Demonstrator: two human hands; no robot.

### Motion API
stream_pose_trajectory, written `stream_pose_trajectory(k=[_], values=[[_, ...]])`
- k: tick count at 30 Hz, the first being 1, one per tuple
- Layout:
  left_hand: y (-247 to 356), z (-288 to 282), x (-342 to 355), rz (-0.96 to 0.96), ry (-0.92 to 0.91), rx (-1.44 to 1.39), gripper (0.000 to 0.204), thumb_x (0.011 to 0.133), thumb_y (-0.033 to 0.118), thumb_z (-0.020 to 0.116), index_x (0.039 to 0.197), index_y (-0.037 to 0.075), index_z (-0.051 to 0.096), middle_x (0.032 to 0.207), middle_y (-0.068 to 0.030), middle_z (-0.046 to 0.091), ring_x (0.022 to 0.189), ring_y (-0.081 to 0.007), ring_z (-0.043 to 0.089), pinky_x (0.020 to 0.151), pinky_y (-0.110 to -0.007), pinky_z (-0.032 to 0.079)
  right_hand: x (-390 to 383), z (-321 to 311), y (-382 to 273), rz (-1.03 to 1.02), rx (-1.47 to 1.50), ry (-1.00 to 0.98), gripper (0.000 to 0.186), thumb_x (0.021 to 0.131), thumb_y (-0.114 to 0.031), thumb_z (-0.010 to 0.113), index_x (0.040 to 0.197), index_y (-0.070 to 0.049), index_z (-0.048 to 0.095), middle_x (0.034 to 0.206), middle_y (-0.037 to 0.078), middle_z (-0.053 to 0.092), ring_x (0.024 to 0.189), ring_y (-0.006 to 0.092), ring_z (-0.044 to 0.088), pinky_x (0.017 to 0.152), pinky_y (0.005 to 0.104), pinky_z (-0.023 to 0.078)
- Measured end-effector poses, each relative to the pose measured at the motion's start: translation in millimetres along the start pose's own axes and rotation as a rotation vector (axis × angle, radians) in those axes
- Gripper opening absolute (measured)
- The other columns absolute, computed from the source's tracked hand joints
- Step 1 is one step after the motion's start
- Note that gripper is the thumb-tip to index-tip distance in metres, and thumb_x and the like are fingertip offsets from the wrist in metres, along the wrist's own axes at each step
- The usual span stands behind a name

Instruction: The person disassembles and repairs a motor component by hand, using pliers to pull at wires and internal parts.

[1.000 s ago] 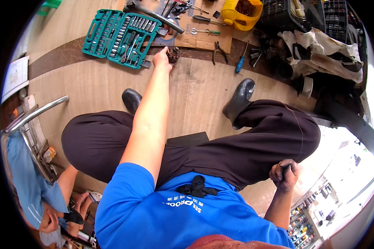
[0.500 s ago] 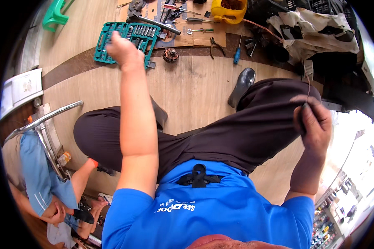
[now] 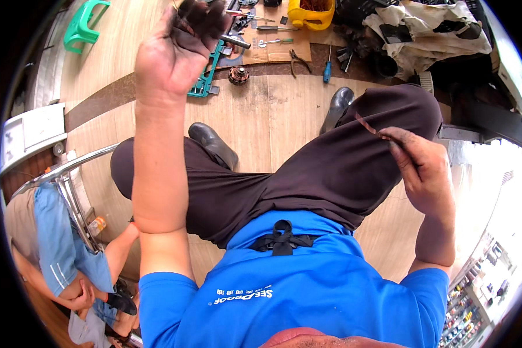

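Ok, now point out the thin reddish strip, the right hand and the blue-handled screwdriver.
Thin reddish strip (image 3: 366, 124), head view: middle of its exposed length.
Right hand (image 3: 423, 166), head view: middle of the hand.
Blue-handled screwdriver (image 3: 327, 69), head view: its handle.

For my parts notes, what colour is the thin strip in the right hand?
Reddish brown; the thin strip shows best in the head view.

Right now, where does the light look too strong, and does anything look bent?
In the head view, part of the right side washes out to white; the dark-brown floor band bows into an arc, likely from the wide lens; in that same view, the bare left hand has a bright palm but dark fingers, whether from grime or shadow I cannot tell.
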State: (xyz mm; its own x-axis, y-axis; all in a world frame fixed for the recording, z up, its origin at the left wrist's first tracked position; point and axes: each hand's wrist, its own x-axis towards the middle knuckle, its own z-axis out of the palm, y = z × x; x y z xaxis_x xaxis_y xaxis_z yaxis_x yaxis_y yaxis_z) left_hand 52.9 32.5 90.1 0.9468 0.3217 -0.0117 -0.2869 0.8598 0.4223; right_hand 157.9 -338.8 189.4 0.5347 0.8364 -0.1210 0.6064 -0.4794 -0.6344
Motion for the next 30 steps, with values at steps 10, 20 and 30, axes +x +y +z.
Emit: stream_pose_trajectory(k=[10,20,30], values=[[26.9,24.7,-5.9,0.204,0.431,0.335,0.035,0.103,0.026,0.039,0.108,-0.005,0.055,0.090,-0.0130,0.054,0.080,-0.0232,0.049,0.075,-0.036,0.046,-6.2,26.0,-7.6,0.122,0.063,-0.212,0.018,0.090,-0.005,0.057,0.104,0.003,0.063,0.090,0.021,0.066,0.085,0.0377,0.064,0.072,0.0372,0.051],[51.1,-27.5,-12.0,0.103,0.256,0.202,0.028,0.103,0.029,0.040,0.103,0.005,0.053,0.072,-0.0034,0.047,0.059,-0.0136,0.041,0.052,-0.027,0.035,-9.5,34.9,7.0,0.387,0.119,-0.463,0.018,0.091,-0.007,0.055,0.104,0.003,0.064,0.091,0.022,0.066,0.085,0.0349,0.066,0.075,0.0343,0.050],[33.1,-33.2,-4.3,0.522,0.523,0.392,0.035,0.103,0.032,0.039,0.107,0.000,0.053,0.077,-0.0078,0.048,0.066,-0.0192,0.040,0.058,-0.030,0.034,-24.3,52.3,16.1,0.512,0.338,-0.446,0.020,0.093,-0.008,0.052,0.105,0.003,0.065,0.082,0.016,0.065,0.075,0.0182,0.062,0.073,0.0293,0.049]])
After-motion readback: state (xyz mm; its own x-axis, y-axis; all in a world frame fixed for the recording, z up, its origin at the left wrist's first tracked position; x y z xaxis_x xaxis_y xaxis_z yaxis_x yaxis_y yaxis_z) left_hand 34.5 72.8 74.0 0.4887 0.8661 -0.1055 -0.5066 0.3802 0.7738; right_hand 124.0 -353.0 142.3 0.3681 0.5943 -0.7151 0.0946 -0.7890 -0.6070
